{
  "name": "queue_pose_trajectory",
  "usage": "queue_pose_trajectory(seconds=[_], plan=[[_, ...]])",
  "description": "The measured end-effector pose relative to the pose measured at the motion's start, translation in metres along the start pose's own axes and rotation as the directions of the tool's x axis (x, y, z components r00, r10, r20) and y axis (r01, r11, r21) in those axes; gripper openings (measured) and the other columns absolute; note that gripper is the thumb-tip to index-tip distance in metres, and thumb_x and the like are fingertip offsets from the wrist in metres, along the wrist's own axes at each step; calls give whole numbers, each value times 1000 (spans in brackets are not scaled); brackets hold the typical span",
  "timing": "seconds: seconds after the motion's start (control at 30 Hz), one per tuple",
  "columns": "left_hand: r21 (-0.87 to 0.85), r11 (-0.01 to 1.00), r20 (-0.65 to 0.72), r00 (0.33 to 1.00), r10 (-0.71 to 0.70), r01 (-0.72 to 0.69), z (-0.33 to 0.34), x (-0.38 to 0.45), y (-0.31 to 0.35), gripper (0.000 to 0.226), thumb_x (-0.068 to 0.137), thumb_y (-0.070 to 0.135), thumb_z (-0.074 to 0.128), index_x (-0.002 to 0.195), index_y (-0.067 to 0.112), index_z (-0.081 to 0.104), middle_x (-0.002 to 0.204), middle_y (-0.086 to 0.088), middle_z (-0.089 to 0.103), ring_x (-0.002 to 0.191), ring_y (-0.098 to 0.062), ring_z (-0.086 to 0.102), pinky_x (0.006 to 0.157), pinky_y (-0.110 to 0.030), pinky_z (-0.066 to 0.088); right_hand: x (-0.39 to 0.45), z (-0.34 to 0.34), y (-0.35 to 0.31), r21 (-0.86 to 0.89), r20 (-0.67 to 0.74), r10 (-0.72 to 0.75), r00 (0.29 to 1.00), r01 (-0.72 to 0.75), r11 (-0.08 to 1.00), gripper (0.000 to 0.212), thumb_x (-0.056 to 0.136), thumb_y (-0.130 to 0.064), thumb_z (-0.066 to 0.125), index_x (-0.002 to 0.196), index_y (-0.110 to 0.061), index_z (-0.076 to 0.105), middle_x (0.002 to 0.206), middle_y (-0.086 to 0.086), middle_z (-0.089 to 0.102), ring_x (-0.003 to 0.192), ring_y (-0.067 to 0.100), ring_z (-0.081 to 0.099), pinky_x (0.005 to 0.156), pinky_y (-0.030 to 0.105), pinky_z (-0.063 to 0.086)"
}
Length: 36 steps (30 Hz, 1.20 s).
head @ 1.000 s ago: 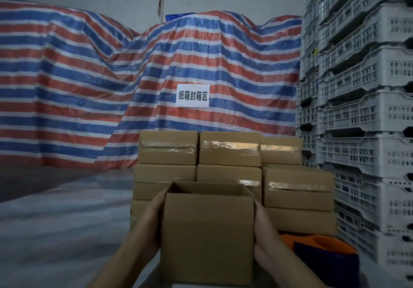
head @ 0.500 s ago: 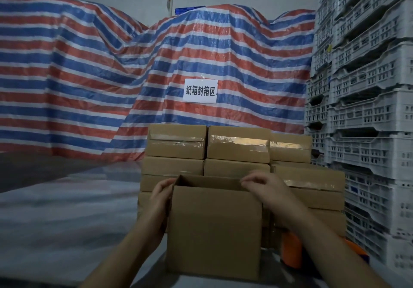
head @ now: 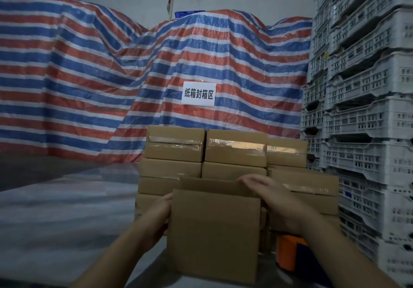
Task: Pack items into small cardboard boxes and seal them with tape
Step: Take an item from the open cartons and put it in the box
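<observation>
1. Right now you are steadying an open cardboard box [head: 213, 232] standing upright on the plastic-covered table [head: 67, 209], just in front of the stack of taped boxes [head: 223, 153].
2. Your left hand [head: 159, 215] is pressing against the box's left side; its fingers are hidden behind the cardboard, so I cannot tell how they lie.
3. Your right hand [head: 274, 198] is lying over the top right rim, fingers straight and close together, reaching across the opening.
4. An orange tape dispenser [head: 290, 254] is sitting low to the right, beside white plastic crates [head: 368, 131]; a striped tarpaulin [head: 111, 75] with a paper sign [head: 199, 93] is hanging behind.
</observation>
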<state>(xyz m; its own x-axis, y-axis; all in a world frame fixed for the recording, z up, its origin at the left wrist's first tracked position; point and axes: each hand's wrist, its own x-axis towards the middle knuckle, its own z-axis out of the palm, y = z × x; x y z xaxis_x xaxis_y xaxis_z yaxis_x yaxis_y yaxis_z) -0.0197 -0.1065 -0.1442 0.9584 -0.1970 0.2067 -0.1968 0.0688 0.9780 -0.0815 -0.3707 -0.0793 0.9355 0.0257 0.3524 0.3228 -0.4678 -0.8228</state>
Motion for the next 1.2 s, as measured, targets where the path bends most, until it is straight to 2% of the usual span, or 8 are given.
queue_pose_trajectory(seconds=[0.13,0.23,0.5,0.63,0.77,0.93,1.03,1.2], plan=[[-12,1000,-43,999,17,-18,7,2,-2,28,99,37,48,110,21,69,99,-8,75,99,-30,69,100,-53,48,-11,13,40,462,-211,73,975,34,886,28,103,-25,50,100,-29,77,109,6,75,89,20,72,69,31,54],[-49,999,-70,998,-8,5,9,1,-1,28,98,37,50,108,20,69,94,-7,76,99,-30,69,98,-50,48,-14,27,52,474,-241,61,969,62,878,19,87,-28,64,95,-41,77,103,-6,77,86,15,74,55,24,56],[-87,996,-66,998,-10,4,4,1,-3,28,99,40,49,119,27,65,105,-10,74,105,-31,67,99,-51,47,-10,42,56,507,-198,-20,980,119,854,31,80,-45,63,109,-54,72,116,-8,74,107,14,70,88,40,56],[-98,995,-19,1000,0,-2,7,1,-1,25,99,39,52,121,42,64,104,-5,75,100,-26,71,93,-45,52,-11,49,64,504,-195,39,980,65,861,38,82,-47,61,119,-45,70,116,-9,74,107,13,70,92,42,54],[-106,994,2,1000,-1,1,11,-1,0,25,98,42,53,121,43,64,100,-2,76,94,-23,73,94,-45,52,-9,47,61,379,-135,123,983,-64,923,28,100,-31,52,98,-31,80,107,2,77,100,19,72,86,38,53],[-92,996,-61,998,8,-14,15,-5,0,25,98,33,52,110,20,69,90,-5,77,95,-26,70,93,-43,49,-8,36,57,351,-77,229,970,-188,917,61,77,-82,30,104,-38,64,101,-12,67,100,9,56,92,33,36],[-40,998,-73,997,39,-42,15,-12,-1,25,100,30,49,101,18,72,94,-10,75,99,-31,66,102,-52,44,-9,34,62,355,-71,209,975,-171,919,58,63,-83,32,92,-41,58,82,-27,62,78,-6,57,81,22,37],[-23,999,75,996,43,-42,-2,-14,-1,73,83,78,23,119,30,65,118,-8,69,114,-28,60,104,-44,41,-6,34,69,295,-68,189,980,-161,942,83,41,-103,47,95,-45,69,95,-21,70,89,-1,63,74,21,41]])
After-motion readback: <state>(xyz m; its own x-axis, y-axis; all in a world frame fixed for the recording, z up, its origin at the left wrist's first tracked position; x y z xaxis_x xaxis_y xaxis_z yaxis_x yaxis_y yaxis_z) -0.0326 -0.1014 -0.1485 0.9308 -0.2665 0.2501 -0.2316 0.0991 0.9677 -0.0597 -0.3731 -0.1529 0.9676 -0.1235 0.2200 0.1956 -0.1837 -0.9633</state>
